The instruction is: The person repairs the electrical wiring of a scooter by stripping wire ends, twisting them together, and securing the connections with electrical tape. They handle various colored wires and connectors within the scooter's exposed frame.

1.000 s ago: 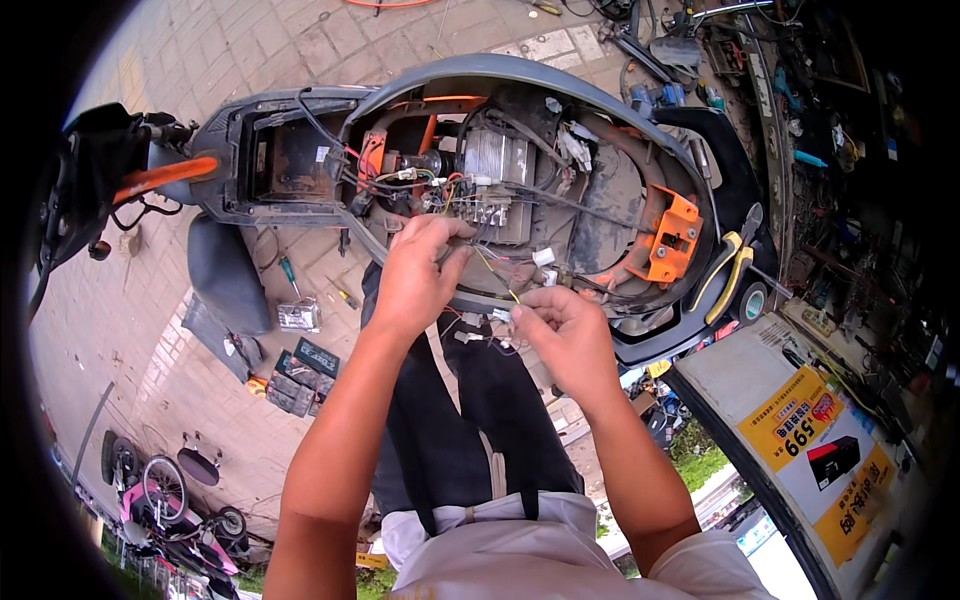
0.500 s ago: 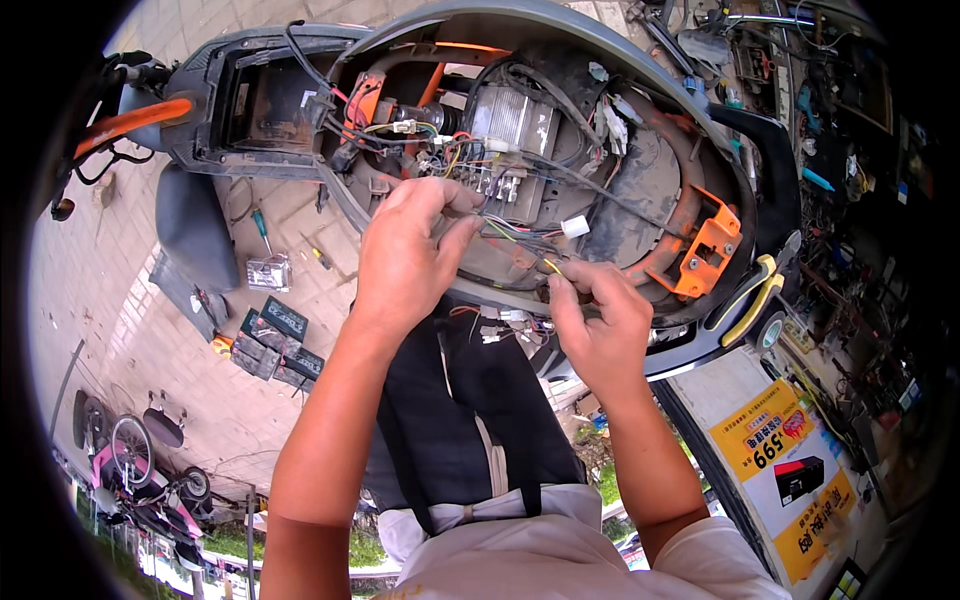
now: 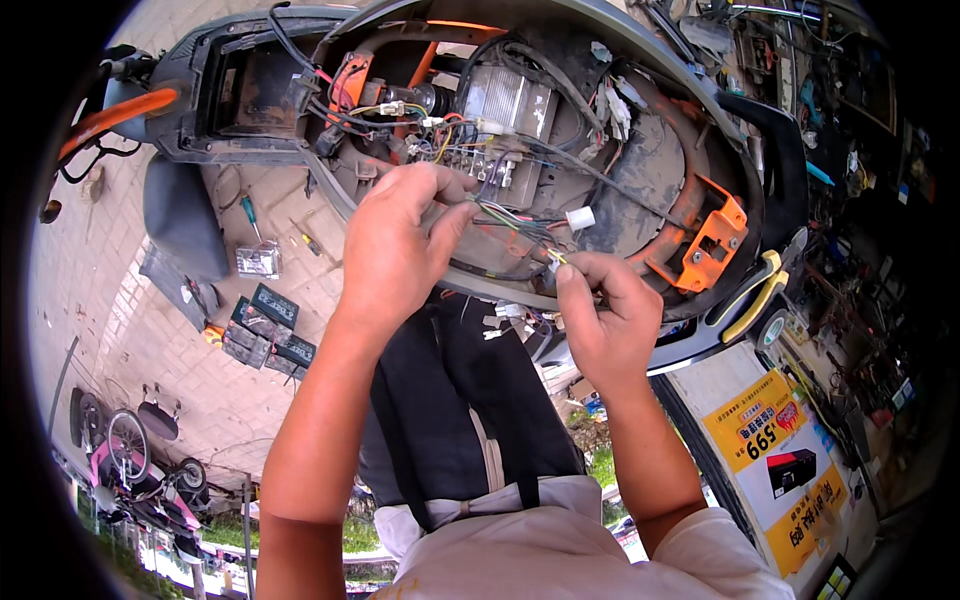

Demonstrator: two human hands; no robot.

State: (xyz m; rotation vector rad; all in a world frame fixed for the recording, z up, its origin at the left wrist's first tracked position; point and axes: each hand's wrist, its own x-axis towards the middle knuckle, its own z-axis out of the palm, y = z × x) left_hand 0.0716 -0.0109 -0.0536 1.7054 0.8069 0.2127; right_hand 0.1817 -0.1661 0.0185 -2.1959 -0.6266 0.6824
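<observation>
Over the open body of an electric scooter [image 3: 345,200], both of my hands are at a loose bundle of thin coloured wires [image 3: 520,228]. My left hand [image 3: 395,240] is closed, with thumb and forefinger pinching the wires at the bundle's left end. Closed too, my right hand [image 3: 615,315] pinches the end of a yellow-green wire [image 3: 557,257] between thumb and forefinger. A small pale piece [image 3: 551,268] shows at these fingertips; its kind is unclear. Just above lies a white plug connector [image 3: 579,218]. Behind the left fingers sits a finned metal controller box [image 3: 510,103] with wired terminals.
An orange bracket [image 3: 712,240] stands at the body's right end. More connectors [image 3: 510,318] hang over its near edge. On the paving at left lie a black seat [image 3: 183,215], a screwdriver [image 3: 250,217] and several dark batteries [image 3: 270,325]. Yellow-handled pliers [image 3: 752,300] rest at right.
My right hand has shifted slightly right, still pinching the yellow-green wire, and the pale piece now shows at its fingertips. The left hand keeps its pinch. The whole view has shifted a little.
</observation>
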